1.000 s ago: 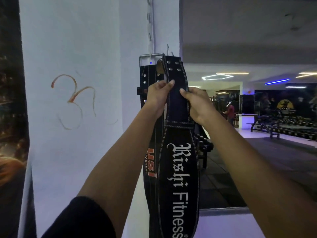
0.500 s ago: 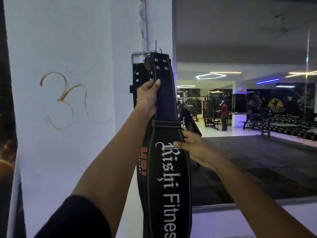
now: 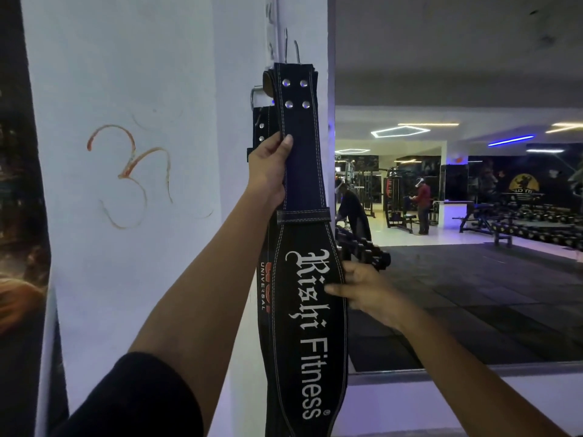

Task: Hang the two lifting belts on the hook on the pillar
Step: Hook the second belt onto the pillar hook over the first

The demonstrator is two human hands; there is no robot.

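Two belts hang vertically against the white pillar (image 3: 239, 216), one over the other. The front belt (image 3: 307, 310) is black with white stitching and white lettering "Rishi Fitness" running downward; four rivets show on its strap near the top, two above two. The rear belt (image 3: 264, 288) is largely covered; only its left edge shows, with red lettering and the word "UNIVERSAL", and two rivets on its upper strap at 9 o'clock from the front strap.

Two thin metal prongs of the hook (image 3: 291, 52) rise at 12 o'clock above the top of the front belt. A steel buckle loop (image 3: 256, 95) sits just left of the belt tops. Whether either belt is seated on the hook cannot be told; the belt tops cover the contact.

Left hand (image 3: 270, 168): closed around the left edge of the front belt's narrow strap, thumb laid across its face, fingers hidden behind. It sits below the four rivets and above the keeper loop.

Right hand (image 3: 366, 290): at 3 o'clock of the wide section, thumb lying on the belt face beside the lettering, fingers curled at the right edge. A light pinch on the edge; how firm, I cannot tell.

An orange mark (image 3: 132, 175) is on the pillar at 9 o'clock. Two persons stand in the gym hall beyond.
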